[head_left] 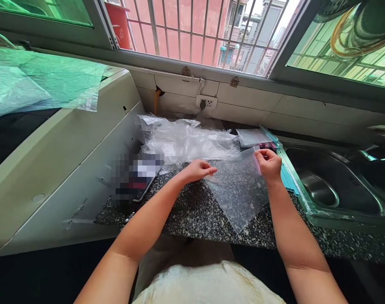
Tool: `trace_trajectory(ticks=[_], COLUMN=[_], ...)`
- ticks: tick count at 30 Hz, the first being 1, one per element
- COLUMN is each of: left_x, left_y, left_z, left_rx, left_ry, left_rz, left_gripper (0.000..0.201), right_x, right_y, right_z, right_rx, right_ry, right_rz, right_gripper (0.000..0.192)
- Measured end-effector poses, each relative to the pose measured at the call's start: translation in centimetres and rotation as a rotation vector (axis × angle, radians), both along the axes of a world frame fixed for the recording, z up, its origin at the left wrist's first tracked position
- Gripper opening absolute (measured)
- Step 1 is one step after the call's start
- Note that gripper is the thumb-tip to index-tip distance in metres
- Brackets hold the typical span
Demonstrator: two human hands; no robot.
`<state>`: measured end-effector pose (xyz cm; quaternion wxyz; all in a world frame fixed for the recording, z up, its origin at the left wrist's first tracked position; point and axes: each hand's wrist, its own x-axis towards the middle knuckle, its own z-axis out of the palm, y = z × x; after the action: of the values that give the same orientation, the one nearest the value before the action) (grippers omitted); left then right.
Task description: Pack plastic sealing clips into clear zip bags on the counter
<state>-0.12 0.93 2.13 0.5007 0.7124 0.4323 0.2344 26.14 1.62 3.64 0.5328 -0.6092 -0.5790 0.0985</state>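
A clear zip-top plastic bag (238, 190) is held above the speckled granite counter (192, 213), hanging down toward its front edge. My left hand (199, 169) pinches the bag's left top corner. My right hand (268, 164) grips the right top corner at the pink zip strip. Behind the hands lies a crumpled pile of clear plastic bags (186, 141).
A steel sink (332, 188) sits to the right. A flat bag (254, 137) lies near the sink's rim. A white appliance (62, 160) stands on the left, with green plastic film (37, 86) on top. A blurred-out object (137, 177) rests by it. A barred window runs along the back.
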Motion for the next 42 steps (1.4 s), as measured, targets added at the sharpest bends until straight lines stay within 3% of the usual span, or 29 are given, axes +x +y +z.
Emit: trace_trajectory(ticks=[25,32,42], left_x=[-0.2,-0.4,0.1], left_y=[0.2,0.4,0.3], left_z=[-0.1,-0.6,-0.9], left_rx=[-0.001,0.062,0.059], left_ry=[0.003,0.056,0.024], left_rz=[-0.003,-0.055,-0.017], left_gripper=[0.029,0.038,0.027], right_x=[0.2,-1.1,-2.6], right_y=[0.0,-0.8,-1.4], right_z=[0.1,0.3,-0.3], right_rx=[0.021,0.003,0.031], right_ry=[0.027,-0.001,-0.129], right_rz=[-0.020,0.071,0.156], right_gripper=[0.021,0.020,0.019])
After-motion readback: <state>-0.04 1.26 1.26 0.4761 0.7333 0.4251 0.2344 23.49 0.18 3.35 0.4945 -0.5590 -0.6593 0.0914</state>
